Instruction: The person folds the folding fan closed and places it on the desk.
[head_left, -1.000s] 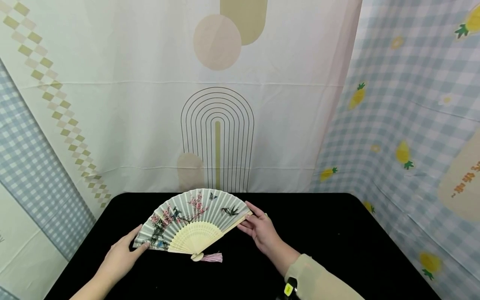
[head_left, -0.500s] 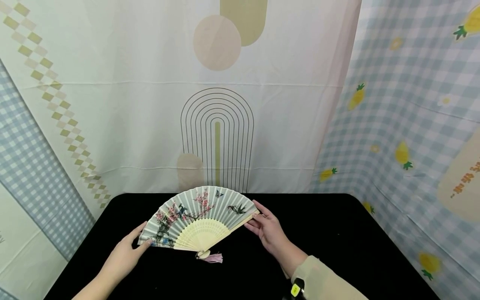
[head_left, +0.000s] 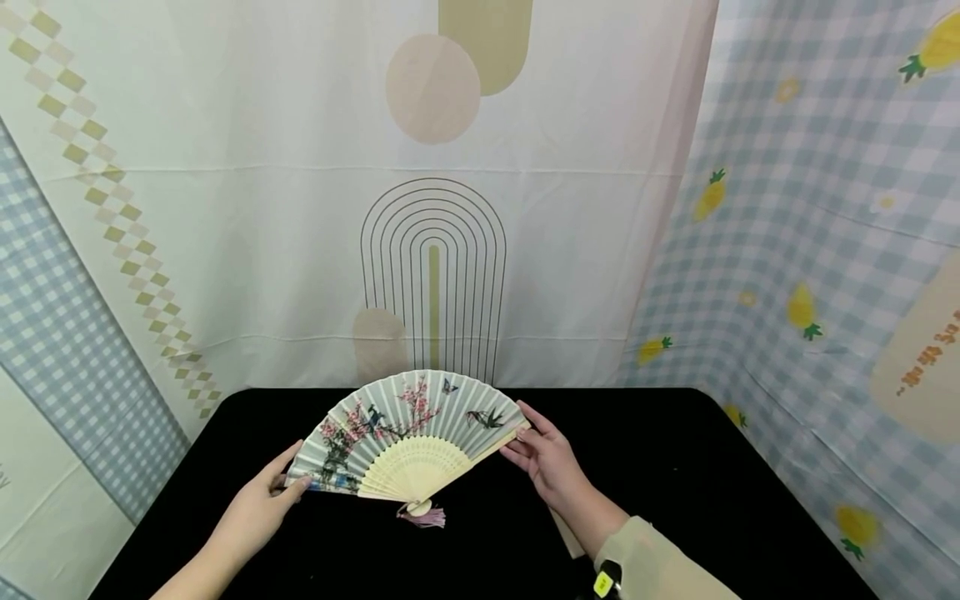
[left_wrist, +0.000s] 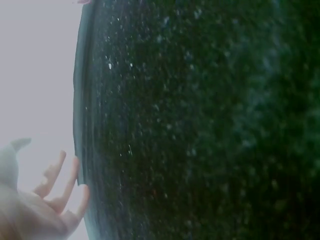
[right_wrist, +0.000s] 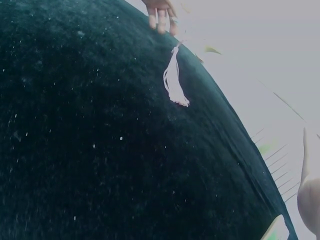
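A folding fan [head_left: 416, 417], printed with pink blossoms, birds and a butterfly, is spread wide over the black table. Its left end is pinched between the thumb and fingers of my left hand [head_left: 251, 512]. My right hand [head_left: 555, 467] grips the pale outer rib at the other end. From the pivot dangles a purple-pink tassel [head_left: 426, 518], seen as a whitish tassel [right_wrist: 174, 80] in the right wrist view. Overexposure washes out the fan in both wrist views. Part of the left hand [left_wrist: 45, 205] shows at the lower left of its own wrist view.
The black-covered table [head_left: 675, 500] has rounded far corners. Behind it hangs a pale curtain [head_left: 300, 250] with arches, and a blue checked curtain [head_left: 787, 208] with pineapples stands at the right. A dark wrist strap with a yellow tag [head_left: 602, 583] is by the right sleeve.
Both hands have carried the spread fan to the right and slightly up in the head view. The tassel now hangs more below the pivot instead of trailing to the right.
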